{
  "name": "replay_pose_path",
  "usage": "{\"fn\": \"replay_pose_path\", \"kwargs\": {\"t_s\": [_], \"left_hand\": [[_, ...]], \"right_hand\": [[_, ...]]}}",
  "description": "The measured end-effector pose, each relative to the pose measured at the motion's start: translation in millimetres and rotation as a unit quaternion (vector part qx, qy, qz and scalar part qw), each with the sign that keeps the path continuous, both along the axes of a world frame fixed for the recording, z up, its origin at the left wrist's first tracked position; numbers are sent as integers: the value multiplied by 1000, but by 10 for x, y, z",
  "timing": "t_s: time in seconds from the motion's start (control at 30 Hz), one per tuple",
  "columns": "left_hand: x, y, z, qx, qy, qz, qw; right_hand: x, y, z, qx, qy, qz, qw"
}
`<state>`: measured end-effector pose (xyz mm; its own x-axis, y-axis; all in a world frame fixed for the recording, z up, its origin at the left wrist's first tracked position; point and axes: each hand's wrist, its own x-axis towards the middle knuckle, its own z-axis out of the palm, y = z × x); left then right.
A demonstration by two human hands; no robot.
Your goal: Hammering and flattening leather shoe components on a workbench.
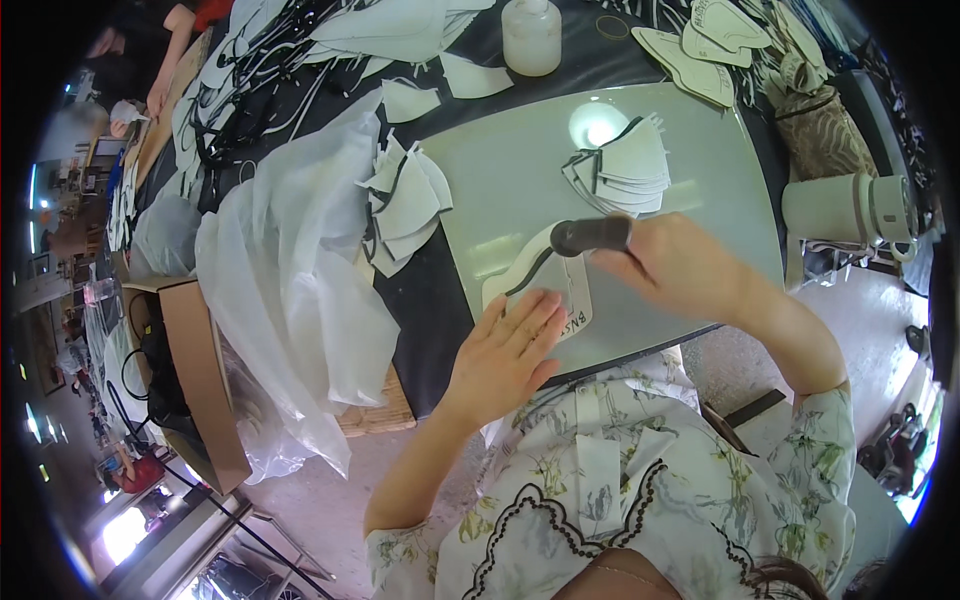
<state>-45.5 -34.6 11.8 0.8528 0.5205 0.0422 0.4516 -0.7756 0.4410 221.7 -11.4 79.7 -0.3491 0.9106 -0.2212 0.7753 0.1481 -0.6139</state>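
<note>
My left hand point(507, 358) lies with its fingers stretched out over a curved white piece with a dark edge point(522, 266) and a pale flat card with handwriting point(578, 318). In my right hand point(685, 265) is a dark, thick, cylinder-shaped tool point(590, 237) with a rounded end, fingers closed round it. The tool's end is over the upper tip of the curved piece; whether it touches I cannot tell. Both hands are above a glossy grey-green board point(690, 300). A fanned stack of white pieces with dark edges point(630, 170) sits beyond the tool.
A second fanned stack point(410, 210) and a translucent plastic sheet point(300, 250) lie left of the board. A cardboard box point(205, 380) stands lower left. At the back are a white jar point(532, 38) and cream templates point(690, 65); a pale flask point(840, 210) is at right.
</note>
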Motion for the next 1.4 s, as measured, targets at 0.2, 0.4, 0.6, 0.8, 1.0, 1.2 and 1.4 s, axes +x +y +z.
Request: {"fn": "replay_pose_path", "kwargs": {"t_s": [0.2, 0.4, 0.6, 0.8, 1.0, 1.2, 1.4], "left_hand": [[127, 11, -27, 29, -75, 42, 996], [414, 273, -25, 57, -141, 266, 952], [473, 271, -56, -21, -176, 284, 942], [563, 373, 45, -62, -155, 304, 938], [583, 374, 47, -70, -125, 305, 941], [639, 320, 82, 11, -95, 296, 951], [612, 334, 58, -53, -142, 298, 942]], "right_hand": [[-145, 76, -30, -24, -149, 60, 987], [-145, 130, 14, -23, -139, 84, 986], [-108, 156, -16, -61, -149, 75, 984], [-64, 178, -18, -48, -136, 90, 985], [-71, 225, -27, -47, -125, 79, 988], [-71, 205, -42, -37, -130, 81, 988], [-50, 199, -49, -37, -117, 67, 990]]}}
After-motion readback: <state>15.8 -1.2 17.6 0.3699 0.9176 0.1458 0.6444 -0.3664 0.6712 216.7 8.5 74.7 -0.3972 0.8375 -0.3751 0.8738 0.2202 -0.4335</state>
